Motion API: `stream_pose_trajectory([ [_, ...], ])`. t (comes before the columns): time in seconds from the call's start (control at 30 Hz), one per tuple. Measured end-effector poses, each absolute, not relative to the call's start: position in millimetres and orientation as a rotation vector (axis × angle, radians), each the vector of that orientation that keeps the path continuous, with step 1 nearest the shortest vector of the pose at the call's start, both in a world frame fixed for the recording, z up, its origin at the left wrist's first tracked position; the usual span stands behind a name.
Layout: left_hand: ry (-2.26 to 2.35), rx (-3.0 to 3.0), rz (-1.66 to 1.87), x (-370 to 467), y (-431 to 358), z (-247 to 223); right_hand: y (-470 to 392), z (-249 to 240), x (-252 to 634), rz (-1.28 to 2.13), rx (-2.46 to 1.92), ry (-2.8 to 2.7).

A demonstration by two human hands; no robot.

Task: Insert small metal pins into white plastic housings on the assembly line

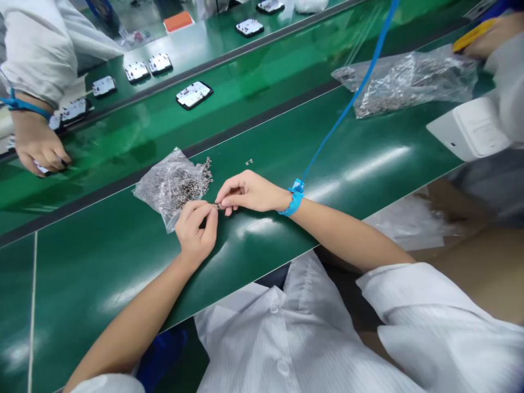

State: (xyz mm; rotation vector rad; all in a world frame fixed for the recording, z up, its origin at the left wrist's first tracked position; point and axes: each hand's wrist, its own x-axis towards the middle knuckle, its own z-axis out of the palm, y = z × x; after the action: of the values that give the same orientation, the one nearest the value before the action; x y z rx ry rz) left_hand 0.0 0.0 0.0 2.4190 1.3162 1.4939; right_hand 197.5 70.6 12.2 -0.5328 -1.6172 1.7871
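My left hand (195,229) and my right hand (251,192) meet over the green bench, fingertips nearly touching. Each is pinched closed at a tiny metal part (218,206) between them, too small to name more exactly. Just behind my left hand lies a clear plastic bag (158,183) of small metal parts, its contents spilling out of the open end as a loose pile (208,170). A couple of similar small pieces (249,162) rest on the bench beyond my right hand. Around my right wrist sits a blue strap (292,202) with a cord.
The blue cord (347,106) rises from my wrist across the bench. A larger bag of metal parts (413,82) lies at the right, near a co-worker's hand (497,38). White-and-black assemblies (194,95) sit along the green line, and another person's hand (39,142) works at the left.
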Motion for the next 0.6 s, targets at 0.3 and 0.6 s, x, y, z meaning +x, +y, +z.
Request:
stream_pose_trajectory([
  [0.3,1.489,2.25,1.364,-0.9,-0.3,2.2,65.8,18.0,195.2,1.654,-0.649,-1.692],
  [0.6,1.497,2.296,1.377,-0.3,-2.2,3.6,63.6,12.7,191.2,1.678,-0.672,-1.655],
])
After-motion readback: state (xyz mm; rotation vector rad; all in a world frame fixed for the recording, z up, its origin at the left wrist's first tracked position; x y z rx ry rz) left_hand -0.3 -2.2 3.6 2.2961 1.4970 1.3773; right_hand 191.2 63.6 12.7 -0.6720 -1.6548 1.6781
